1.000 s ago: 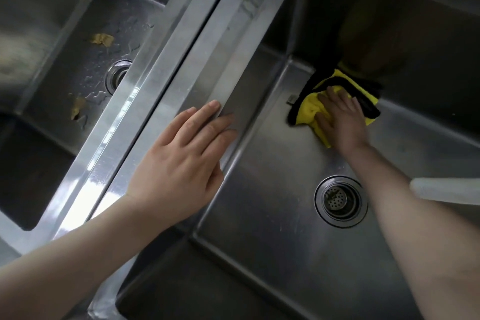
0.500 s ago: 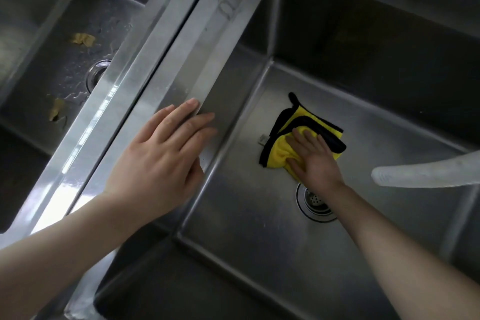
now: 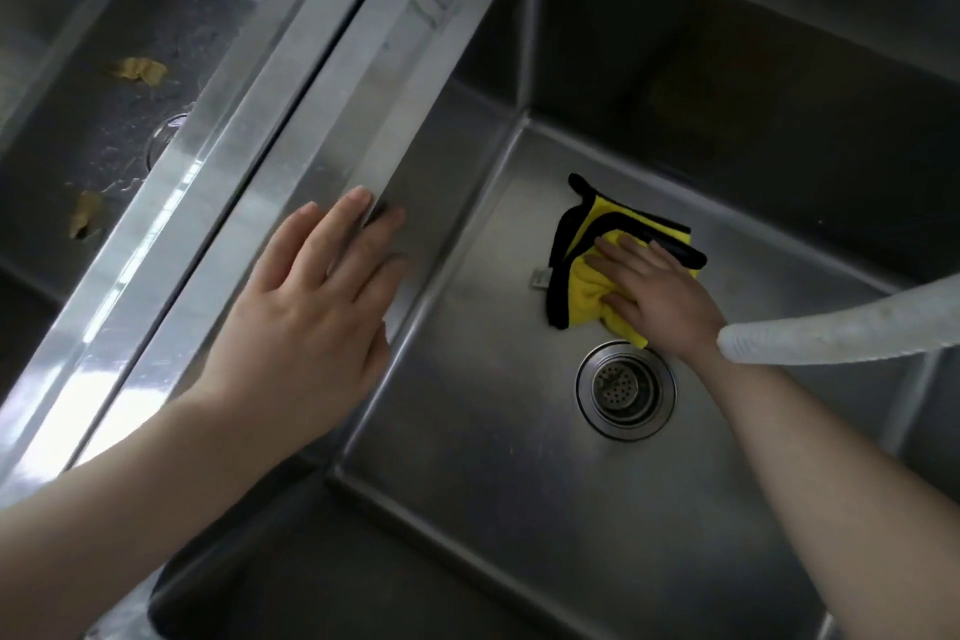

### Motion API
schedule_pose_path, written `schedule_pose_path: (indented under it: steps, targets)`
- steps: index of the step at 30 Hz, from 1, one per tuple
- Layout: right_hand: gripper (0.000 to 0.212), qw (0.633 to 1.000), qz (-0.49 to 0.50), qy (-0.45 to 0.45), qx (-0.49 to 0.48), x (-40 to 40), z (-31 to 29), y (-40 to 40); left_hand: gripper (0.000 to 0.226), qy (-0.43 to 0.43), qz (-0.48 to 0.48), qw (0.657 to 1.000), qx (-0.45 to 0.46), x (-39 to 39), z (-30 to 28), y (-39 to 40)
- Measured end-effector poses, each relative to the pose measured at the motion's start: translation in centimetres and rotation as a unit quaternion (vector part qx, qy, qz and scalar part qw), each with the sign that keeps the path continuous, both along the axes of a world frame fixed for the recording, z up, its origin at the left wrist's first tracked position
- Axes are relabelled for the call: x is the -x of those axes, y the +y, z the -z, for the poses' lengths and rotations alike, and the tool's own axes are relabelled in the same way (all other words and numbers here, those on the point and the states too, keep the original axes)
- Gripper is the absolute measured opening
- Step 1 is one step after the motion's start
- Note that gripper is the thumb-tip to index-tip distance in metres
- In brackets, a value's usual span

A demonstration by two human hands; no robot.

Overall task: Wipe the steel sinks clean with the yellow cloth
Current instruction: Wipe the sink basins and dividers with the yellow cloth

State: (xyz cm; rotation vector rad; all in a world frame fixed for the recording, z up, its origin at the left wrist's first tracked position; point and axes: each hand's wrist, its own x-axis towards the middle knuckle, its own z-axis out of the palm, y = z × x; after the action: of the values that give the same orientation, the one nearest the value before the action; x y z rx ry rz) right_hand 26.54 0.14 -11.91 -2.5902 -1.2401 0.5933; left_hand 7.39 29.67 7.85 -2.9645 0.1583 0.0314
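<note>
Two steel sinks sit side by side, and the drain strainer [image 3: 626, 389] in the floor of the right sink [image 3: 467, 431] serves as the landmark. Just beyond that strainer, toward the back wall, the yellow cloth [image 3: 587, 288] with its black edging lies folded flat on the sink floor, its nearest corner almost touching the strainer's rim. The right hand [image 3: 657, 296] rests on top of the cloth with fingers straight and spread, pressing it down rather than curling round it. A pale ribbed hose [image 3: 841, 330] reaches in from the right edge, its end hanging above the right wrist, just right of and beyond the strainer. Left of the strainer, the left hand [image 3: 306, 322] lies flat and relaxed on the steel rim [image 3: 291, 203] that divides the two basins, fingers extended with the tips reaching over the rim's inner edge. Further left of the strainer, past the divider, the left sink [image 3: 62, 42] shows its own drain [image 3: 166, 140] partly hidden by the rim, with water droplets and a few yellowish scraps [image 3: 137, 69] on its floor
</note>
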Motion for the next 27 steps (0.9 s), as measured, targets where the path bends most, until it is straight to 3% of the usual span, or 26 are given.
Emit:
schedule_pose_path:
  steps: [8,12,15,17,23,27]
  targets:
    - [0.052,0.999,0.046,0.004,0.027,-4.1,-0.5,-1.2,0.058,0.023,0.019,0.999,0.022,-0.8,1.7,-3.5]
    - [0.052,0.995,0.088,-0.013,0.044,-5.0,-0.9,-1.5,0.073,0.129,0.030,0.990,0.044,-1.9,5.6,-4.3]
    - [0.054,0.992,0.105,-0.006,0.076,-4.4,-1.0,-1.1,0.088,0.278,-0.021,0.951,0.131,-2.5,9.5,-4.3]
    - [0.055,0.989,0.125,0.008,0.078,-3.9,-0.8,-0.6,0.095,0.343,-0.027,0.932,0.115,-2.5,11.9,-4.3]
    - [0.053,0.977,0.211,0.001,0.016,-0.9,0.2,-0.4,0.110,0.368,-0.037,0.927,0.064,-2.1,15.2,-5.7]
    - [0.066,0.965,0.248,0.084,0.018,0.9,1.5,-1.3,0.116,0.367,-0.041,0.929,0.035,-1.9,15.8,-6.2]
